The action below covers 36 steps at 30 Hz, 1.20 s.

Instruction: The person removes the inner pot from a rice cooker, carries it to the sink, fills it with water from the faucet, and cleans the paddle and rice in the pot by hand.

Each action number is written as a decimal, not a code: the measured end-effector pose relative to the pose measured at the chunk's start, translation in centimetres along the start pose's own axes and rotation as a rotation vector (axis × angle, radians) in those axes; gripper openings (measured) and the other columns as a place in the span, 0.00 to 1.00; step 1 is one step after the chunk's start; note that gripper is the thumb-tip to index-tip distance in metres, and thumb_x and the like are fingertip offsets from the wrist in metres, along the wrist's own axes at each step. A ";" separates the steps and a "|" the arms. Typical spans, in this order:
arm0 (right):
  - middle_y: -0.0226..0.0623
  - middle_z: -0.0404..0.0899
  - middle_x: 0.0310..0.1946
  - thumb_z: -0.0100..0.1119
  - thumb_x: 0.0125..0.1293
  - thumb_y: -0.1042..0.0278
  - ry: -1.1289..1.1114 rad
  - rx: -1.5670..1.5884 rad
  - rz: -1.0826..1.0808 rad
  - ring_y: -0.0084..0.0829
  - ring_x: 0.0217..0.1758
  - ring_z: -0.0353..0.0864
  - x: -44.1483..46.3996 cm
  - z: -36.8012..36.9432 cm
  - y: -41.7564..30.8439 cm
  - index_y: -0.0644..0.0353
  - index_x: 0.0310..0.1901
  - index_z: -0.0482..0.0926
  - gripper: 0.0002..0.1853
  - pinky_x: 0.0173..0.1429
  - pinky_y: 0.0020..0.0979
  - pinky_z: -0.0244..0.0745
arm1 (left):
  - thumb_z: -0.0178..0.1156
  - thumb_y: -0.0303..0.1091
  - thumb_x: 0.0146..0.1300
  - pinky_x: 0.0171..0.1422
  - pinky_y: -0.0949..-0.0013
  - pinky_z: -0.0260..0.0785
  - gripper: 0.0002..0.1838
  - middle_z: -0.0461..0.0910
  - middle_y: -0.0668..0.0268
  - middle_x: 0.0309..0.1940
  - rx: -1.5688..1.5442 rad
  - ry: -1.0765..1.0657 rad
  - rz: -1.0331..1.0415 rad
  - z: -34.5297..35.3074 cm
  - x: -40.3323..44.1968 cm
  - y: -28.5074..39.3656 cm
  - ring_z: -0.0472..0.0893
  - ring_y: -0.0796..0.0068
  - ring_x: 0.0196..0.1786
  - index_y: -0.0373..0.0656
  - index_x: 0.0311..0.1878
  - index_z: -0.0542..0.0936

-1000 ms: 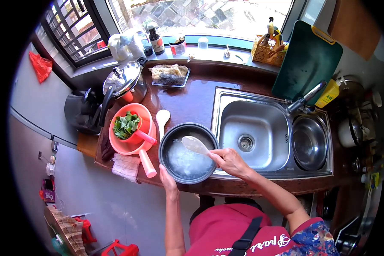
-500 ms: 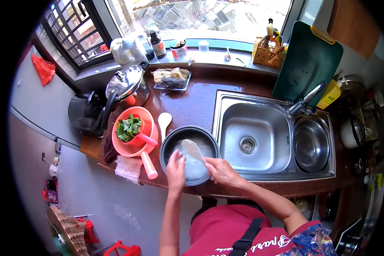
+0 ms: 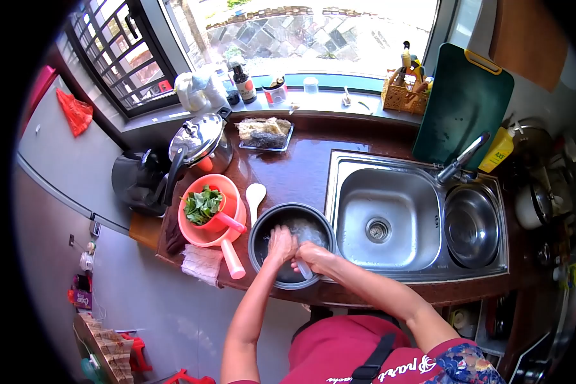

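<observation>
A dark round pot (image 3: 258,259) stands on the brown counter, left of the sink, with cloudy water in it. My left hand (image 3: 281,244) reaches down into the pot; its fingertips are hidden, so their pose is unclear. Beside it, over the right part of the pot, my right hand (image 3: 312,257) is closed on a pale rice paddle (image 3: 304,269). A white spoon (image 3: 256,194) lies on the counter at the pot's upper left. Leafy greens (image 3: 203,205) sit in a pink dipper inside a larger pink one (image 3: 233,259).
The steel sink (image 3: 390,211) holds a metal bowl (image 3: 472,224) on its right side. A pressure cooker (image 3: 198,137), a black appliance (image 3: 137,182) and a tray of sponges (image 3: 265,134) stand farther back. A green cutting board (image 3: 464,105) leans behind the faucet (image 3: 464,157).
My left hand has moved from the pot's outer side into the pot. The paddle in my right hand has swung down towards the near rim. The whole view has shifted slightly.
</observation>
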State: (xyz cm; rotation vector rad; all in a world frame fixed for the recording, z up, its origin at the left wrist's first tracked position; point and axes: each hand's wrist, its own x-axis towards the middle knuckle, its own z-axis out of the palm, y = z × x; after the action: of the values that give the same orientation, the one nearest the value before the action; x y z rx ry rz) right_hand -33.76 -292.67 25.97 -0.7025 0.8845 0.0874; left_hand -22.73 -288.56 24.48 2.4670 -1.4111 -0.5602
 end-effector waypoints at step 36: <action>0.37 0.72 0.22 0.39 0.59 0.76 0.056 -0.198 -0.048 0.25 0.19 0.69 0.5 0.5 0.8 0.67 0.36 0.70 0.08 0.17 0.27 0.66 | 0.51 0.39 0.55 0.57 0.49 0.63 0.25 0.67 0.45 0.52 0.063 -0.079 -0.106 -0.1 -0.1 -0.4 0.67 0.44 0.56 0.40 0.57 0.66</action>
State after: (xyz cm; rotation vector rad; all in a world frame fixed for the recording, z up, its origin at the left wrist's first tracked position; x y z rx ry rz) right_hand -33.35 -291.87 25.41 -0.9139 0.9204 0.1141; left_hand -22.37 -288.26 24.44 2.6084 -1.3522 -0.6522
